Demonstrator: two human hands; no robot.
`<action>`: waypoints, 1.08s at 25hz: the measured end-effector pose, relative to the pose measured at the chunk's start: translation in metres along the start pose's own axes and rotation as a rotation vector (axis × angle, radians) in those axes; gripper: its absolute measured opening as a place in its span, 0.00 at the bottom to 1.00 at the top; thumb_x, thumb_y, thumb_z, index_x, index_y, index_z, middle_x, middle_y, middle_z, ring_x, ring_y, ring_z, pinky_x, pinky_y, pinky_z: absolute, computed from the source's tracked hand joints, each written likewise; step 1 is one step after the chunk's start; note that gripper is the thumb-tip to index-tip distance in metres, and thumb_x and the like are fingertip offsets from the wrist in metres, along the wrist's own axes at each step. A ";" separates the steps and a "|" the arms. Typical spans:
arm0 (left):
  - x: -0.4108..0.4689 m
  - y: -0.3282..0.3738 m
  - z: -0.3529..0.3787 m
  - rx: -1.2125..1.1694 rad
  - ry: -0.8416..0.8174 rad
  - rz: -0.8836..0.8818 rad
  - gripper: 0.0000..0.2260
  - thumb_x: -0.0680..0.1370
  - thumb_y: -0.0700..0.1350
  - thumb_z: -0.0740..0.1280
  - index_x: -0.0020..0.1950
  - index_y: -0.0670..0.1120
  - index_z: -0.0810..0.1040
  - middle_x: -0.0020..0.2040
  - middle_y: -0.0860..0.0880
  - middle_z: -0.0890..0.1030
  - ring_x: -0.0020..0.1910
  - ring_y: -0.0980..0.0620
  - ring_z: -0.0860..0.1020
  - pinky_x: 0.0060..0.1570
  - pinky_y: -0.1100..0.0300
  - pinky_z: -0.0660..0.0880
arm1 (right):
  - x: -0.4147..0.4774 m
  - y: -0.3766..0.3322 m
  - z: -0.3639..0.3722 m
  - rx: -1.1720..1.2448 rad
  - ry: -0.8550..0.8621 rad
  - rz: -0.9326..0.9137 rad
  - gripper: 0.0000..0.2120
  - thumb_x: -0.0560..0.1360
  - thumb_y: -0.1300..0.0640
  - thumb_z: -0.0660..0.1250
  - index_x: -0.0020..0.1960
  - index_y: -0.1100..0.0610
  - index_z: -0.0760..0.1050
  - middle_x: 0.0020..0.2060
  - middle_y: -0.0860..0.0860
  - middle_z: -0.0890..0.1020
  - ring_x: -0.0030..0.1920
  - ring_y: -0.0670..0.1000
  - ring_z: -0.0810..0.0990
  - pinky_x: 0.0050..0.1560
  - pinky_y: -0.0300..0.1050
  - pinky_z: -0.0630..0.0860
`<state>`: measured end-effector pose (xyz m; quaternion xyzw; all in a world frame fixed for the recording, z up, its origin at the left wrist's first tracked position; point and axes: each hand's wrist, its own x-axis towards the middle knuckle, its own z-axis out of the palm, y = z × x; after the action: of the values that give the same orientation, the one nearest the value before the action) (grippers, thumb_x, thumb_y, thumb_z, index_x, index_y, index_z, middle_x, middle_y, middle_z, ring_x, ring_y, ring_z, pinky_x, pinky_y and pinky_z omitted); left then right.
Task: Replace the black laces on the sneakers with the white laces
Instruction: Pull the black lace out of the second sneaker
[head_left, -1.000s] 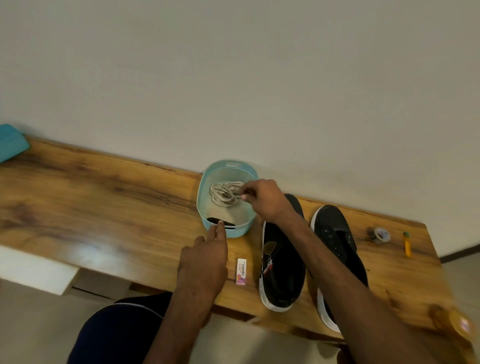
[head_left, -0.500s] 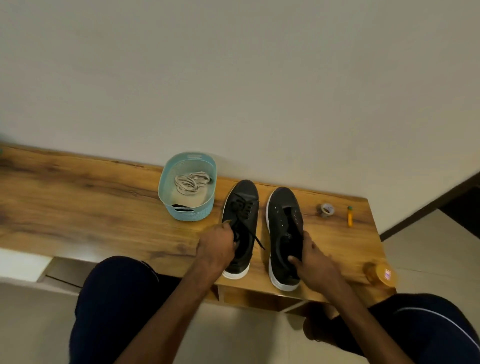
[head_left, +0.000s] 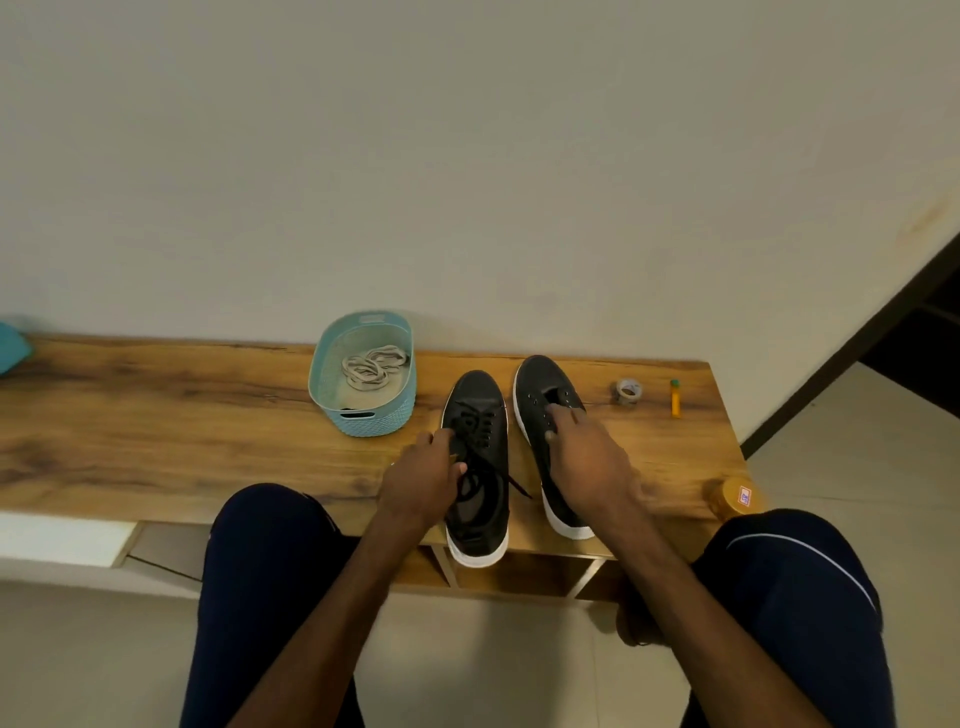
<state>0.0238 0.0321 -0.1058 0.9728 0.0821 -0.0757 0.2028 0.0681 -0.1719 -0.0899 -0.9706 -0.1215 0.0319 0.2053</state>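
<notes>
Two black sneakers with white soles stand side by side on the wooden bench (head_left: 156, 415). The left sneaker (head_left: 480, 405) is threaded with black laces, and one loose lace end (head_left: 519, 488) trails to its right. My left hand (head_left: 421, 483) grips this shoe at its left collar, thumb inside the opening. The right sneaker (head_left: 537, 382) shows bare eyelets. My right hand (head_left: 587, 462) lies over it, fingers stretched forward onto the tongue. The white laces (head_left: 374, 366) lie coiled in a teal basket (head_left: 363, 418) left of the shoes.
A small tape roll (head_left: 628, 391) and an orange tube (head_left: 675, 397) lie right of the shoes. An amber jar (head_left: 735, 499) stands at the bench's front right corner. A teal object (head_left: 10, 345) pokes in at the far left. My knees flank the bench edge.
A second ago my right hand was in the basket at the white laces and my left touched the basket. Both hands came to the shoes; my right then slid forward to the tongue.
</notes>
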 end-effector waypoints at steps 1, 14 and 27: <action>0.003 0.002 -0.002 -0.044 0.014 0.026 0.21 0.81 0.49 0.64 0.73 0.49 0.67 0.67 0.46 0.73 0.62 0.47 0.75 0.57 0.49 0.76 | 0.000 -0.008 0.003 0.082 -0.014 -0.111 0.24 0.81 0.60 0.60 0.76 0.51 0.62 0.70 0.52 0.72 0.67 0.54 0.72 0.63 0.54 0.75; 0.022 -0.006 0.017 -0.205 -0.001 0.055 0.24 0.71 0.38 0.74 0.64 0.47 0.69 0.61 0.48 0.75 0.58 0.50 0.75 0.56 0.56 0.75 | 0.028 -0.021 0.038 0.038 -0.085 -0.239 0.08 0.80 0.61 0.63 0.51 0.49 0.69 0.47 0.47 0.75 0.46 0.46 0.73 0.42 0.40 0.67; 0.022 -0.009 0.022 -0.210 -0.014 0.009 0.24 0.71 0.35 0.73 0.65 0.46 0.71 0.61 0.47 0.75 0.59 0.49 0.76 0.59 0.53 0.76 | 0.026 -0.023 -0.019 1.013 -0.165 0.000 0.11 0.82 0.61 0.60 0.47 0.60 0.81 0.36 0.46 0.80 0.37 0.40 0.78 0.43 0.35 0.74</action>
<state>0.0410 0.0336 -0.1330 0.9460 0.0838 -0.0726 0.3047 0.0906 -0.1525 -0.0638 -0.7436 -0.1066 0.1635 0.6395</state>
